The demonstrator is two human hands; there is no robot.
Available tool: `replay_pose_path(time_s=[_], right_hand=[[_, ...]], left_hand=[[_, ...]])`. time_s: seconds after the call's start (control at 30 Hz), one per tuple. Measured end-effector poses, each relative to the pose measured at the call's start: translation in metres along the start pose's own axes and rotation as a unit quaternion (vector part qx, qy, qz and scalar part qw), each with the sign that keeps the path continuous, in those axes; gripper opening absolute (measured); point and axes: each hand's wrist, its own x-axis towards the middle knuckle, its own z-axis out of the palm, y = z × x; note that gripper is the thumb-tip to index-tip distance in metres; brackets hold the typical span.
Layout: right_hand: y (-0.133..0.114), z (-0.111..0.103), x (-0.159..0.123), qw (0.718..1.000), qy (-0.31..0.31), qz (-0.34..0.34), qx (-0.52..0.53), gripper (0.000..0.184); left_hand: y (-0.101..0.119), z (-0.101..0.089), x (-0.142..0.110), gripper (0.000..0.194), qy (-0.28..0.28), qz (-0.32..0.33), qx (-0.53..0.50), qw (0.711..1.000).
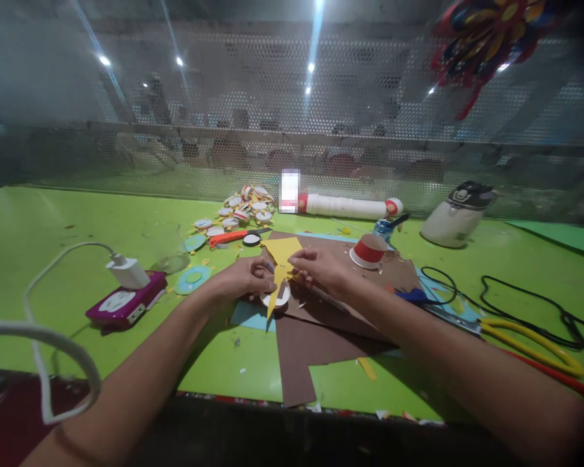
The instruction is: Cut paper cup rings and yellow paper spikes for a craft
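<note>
Both hands meet over the middle of the table at a piece of yellow paper (283, 248) with a narrow pointed strip hanging toward me. My left hand (250, 275) is closed on the paper's left side, fingertips pressed together. From the right, my right hand (320, 269) pinches the paper's edge between thumb and fingers. Below the fingertips is a small white round paper piece (283, 295), partly covered by the yellow strip. Sheets of brown paper (296, 363) lie underneath. Whether either hand also grips the white piece is hidden.
Small round paper pieces (260, 207) are heaped behind, near an orange-handled cutter (228, 238). A purple power bank (126, 301) with a white cable stands left. To the right are a red-and-white paper cup (368, 251), yellow-handled scissors (530, 344), a black cord and a bottle (455, 217).
</note>
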Motion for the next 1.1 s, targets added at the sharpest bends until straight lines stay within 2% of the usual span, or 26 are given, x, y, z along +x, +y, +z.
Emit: replay_pose_path(time_s=[0.13,0.27,0.4,0.57,0.77,0.87,0.97,1.1], right_hand=[[-0.002,-0.024,-0.016,0.999,0.031,-0.007,-0.015,0.018],[0.006,-0.042,-0.039,0.998,0.046,-0.020,-0.028,0.015],[0.020,-0.047,-0.057,0.998,0.039,-0.014,-0.044,0.019],[0.034,-0.051,-0.064,0.996,0.056,-0.018,-0.073,0.021],[0.029,-0.056,-0.060,0.980,0.048,-0.049,-0.188,0.024],[0.021,-0.054,-0.046,0.949,0.060,-0.096,-0.295,0.022],[0.017,-0.049,-0.027,0.894,0.075,-0.155,-0.414,0.024],[0.021,-0.037,-0.006,0.821,0.054,-0.206,-0.530,0.029]], left_hand=[[-0.001,-0.002,0.001,0.036,0.013,-0.004,0.009,1.000],[0.002,0.000,-0.001,0.028,0.049,-0.017,0.052,0.997],[0.006,0.001,-0.002,0.023,0.090,-0.028,0.113,0.989],[0.004,0.002,-0.001,0.015,0.129,-0.015,0.199,0.971],[0.005,-0.003,0.000,0.014,0.161,-0.010,0.307,0.938],[0.012,-0.006,-0.003,0.014,0.197,0.022,0.339,0.920],[0.024,-0.007,-0.009,0.015,0.240,0.058,0.333,0.910],[0.043,-0.011,-0.024,0.024,0.285,0.093,0.269,0.915]])
